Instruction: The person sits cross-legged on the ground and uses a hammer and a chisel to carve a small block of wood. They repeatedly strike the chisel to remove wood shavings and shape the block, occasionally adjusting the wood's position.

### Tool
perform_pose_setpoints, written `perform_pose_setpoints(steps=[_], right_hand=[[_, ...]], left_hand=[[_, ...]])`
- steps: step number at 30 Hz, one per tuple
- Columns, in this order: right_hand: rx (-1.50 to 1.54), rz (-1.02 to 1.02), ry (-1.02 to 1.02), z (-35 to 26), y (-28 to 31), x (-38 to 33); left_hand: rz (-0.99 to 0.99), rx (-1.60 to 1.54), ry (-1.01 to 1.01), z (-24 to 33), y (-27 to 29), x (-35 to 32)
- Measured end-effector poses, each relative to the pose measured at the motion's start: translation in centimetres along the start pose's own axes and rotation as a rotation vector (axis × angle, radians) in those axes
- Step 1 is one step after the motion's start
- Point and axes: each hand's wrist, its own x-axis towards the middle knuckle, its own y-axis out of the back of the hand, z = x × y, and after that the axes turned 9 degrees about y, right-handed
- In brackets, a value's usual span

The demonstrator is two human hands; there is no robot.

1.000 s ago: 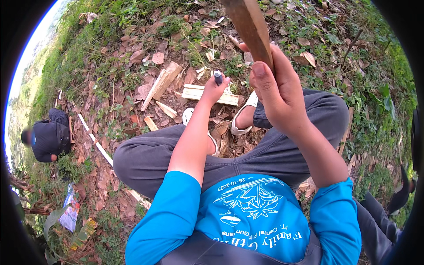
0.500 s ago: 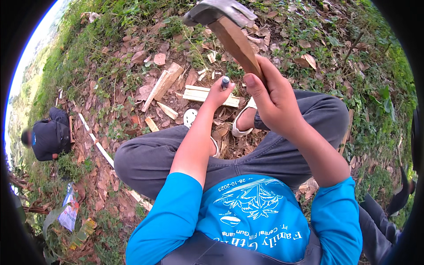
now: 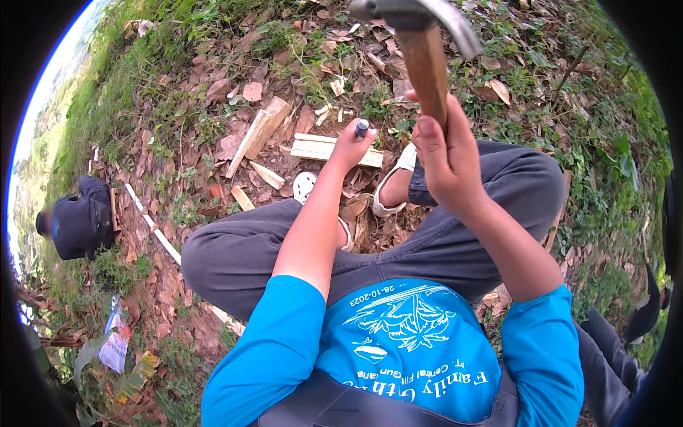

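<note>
Hand tools over split wood, seen from the head. The left hand [image 3: 348, 151] is closed around a dark cylindrical tool [image 3: 361, 129]; the right hand [image 3: 449, 160] is wrapped around the handle of a hammer [image 3: 425, 67]. Key relation: the hammer's head [image 3: 404, 13] stands well apart from the tool's exposed end — beyond it and to the right in the view, apparently higher. The hammer's handle runs away from the right fist, leaning slightly left; the tool appears roughly upright, its end facing the camera. The left hand is the nearer to the pale wooden block [image 3: 313, 148], which lies on the ground just beyond the white shoes [image 3: 304, 186], its long axis running left to right. Whether the tool touches it cannot be told — the fist hides the lower end. The hammer has a brown wooden handle and a grey metal head, curved and claw-like at right; the block is yellowish, with a dark lengthwise line.
</note>
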Motion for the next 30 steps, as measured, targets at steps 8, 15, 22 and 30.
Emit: perform_pose_setpoints(steps=[8,15,22,30], right_hand=[[-0.03,-0.185,-0.193,7.6,-0.1,-2.2],[0.457,0.134,-0.416,7.2,1.4,-1.3],[0.319,-0.067,-0.493,8.9,1.3,-2.1],[-0.141,-0.757,-0.716,13.8,-0.6,-4.8]], left_hand=[[-0.004,0.187,0.005,1.5,-1.1,-0.6],[-0.597,0.793,0.196,12.2,3.1,-1.5],[-0.745,1.021,0.16,17.6,7.2,-6.1],[-0.609,1.503,0.35,15.3,3.3,-10.3]])
